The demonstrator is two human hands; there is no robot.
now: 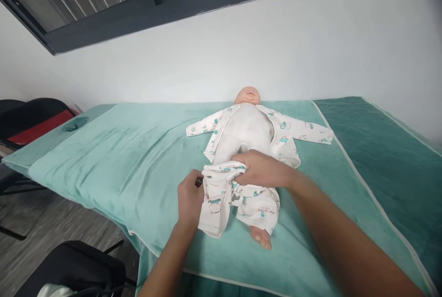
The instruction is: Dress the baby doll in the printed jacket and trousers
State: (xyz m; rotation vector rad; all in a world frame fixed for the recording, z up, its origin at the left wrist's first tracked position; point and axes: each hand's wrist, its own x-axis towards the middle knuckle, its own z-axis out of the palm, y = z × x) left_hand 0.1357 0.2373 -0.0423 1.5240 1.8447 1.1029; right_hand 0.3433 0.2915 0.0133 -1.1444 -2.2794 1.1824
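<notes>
A baby doll (pixel 246 126) with a white cloth body lies on its back, head away from me. Its printed white jacket (pixel 286 126) is spread open, with both sleeves stretched out sideways. Printed baby pants (pixel 216 212) cover the lower legs, and one bare foot (pixel 261 237) sticks out of the right-hand pant leg. No foot shows at the other leg opening. My left hand (pixel 191 195) pinches the outer left edge of the waistband. My right hand (pixel 260 168) grips the waistband near the middle, its fingertips partly hidden by the cloth.
A light green cover (pixel 155 149) lies over the table, with a darker green one (pixel 373 149) on the right. Black chairs (pixel 76 264) stand at the lower left and far left (pixel 37 119). Behind the table rises a white wall (pixel 293 43) below a dark window frame (pixel 193 2).
</notes>
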